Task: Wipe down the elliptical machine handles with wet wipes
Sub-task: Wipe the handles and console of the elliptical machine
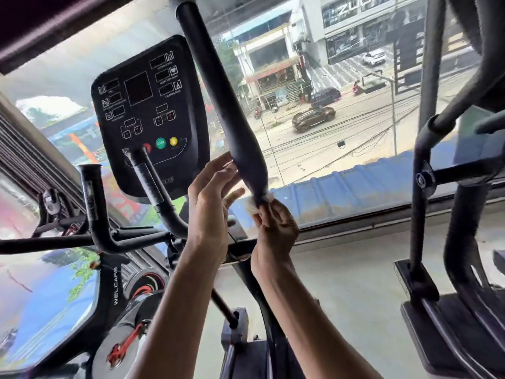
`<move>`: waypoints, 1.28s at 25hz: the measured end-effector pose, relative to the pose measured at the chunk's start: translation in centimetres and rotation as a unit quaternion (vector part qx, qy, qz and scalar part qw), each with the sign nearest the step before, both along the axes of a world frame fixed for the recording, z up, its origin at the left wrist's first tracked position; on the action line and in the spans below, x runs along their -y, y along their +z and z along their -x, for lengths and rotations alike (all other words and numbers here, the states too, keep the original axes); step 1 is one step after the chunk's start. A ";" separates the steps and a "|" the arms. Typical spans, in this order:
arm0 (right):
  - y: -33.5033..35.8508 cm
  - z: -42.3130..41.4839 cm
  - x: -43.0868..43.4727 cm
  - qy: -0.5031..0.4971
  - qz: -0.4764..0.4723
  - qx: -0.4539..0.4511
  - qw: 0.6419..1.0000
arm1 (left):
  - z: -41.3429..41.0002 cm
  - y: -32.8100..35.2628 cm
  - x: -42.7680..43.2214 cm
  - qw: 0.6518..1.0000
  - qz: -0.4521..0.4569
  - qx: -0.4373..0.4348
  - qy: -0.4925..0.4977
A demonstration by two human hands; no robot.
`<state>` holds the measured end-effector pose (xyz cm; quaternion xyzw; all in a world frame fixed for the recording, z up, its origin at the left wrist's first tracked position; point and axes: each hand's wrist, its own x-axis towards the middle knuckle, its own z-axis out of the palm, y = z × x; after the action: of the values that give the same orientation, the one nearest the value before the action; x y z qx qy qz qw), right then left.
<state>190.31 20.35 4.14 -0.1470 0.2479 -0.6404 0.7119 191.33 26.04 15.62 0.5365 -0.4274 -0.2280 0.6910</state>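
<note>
Wipe (252, 207) — right hand (276, 228), handle (218, 86) base

Black handle (218, 86), white wipe (255, 205)

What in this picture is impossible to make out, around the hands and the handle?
Head view: the handle runs past the top edge, so its upper end is cut off.
Head view: the wipe is mostly hidden by the handle and the right hand.
Head view: whether the left hand touches the handle is unclear; its fingertips overlap it.
Head view: the panel labels are too small to read.
</note>
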 end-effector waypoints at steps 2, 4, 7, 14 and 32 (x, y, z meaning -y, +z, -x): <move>-0.4 -0.3 0.6 0.012 -0.023 0.033 0.999 | 0.1 -0.4 0.2 1.000 0.019 0.006 0.004; -1.1 -0.8 1.7 0.017 -0.060 0.044 0.997 | 0.0 -0.7 0.4 0.999 0.033 0.013 0.014; -2.2 -1.5 3.6 0.037 -0.111 0.053 0.992 | 0.1 -0.9 0.6 0.999 0.041 0.012 0.021; -1.0 -1.0 3.7 0.066 -0.148 0.051 0.985 | 0.3 -0.8 0.5 0.999 0.032 0.007 0.025; -3.4 -3.3 5.5 0.042 -0.111 0.015 0.993 | 1.1 -2.7 1.2 0.990 0.007 0.086 0.107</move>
<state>193.62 14.83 0.76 -0.0672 0.3004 -0.5803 0.7540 190.27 24.87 12.87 0.5920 -0.4266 -0.1024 0.6761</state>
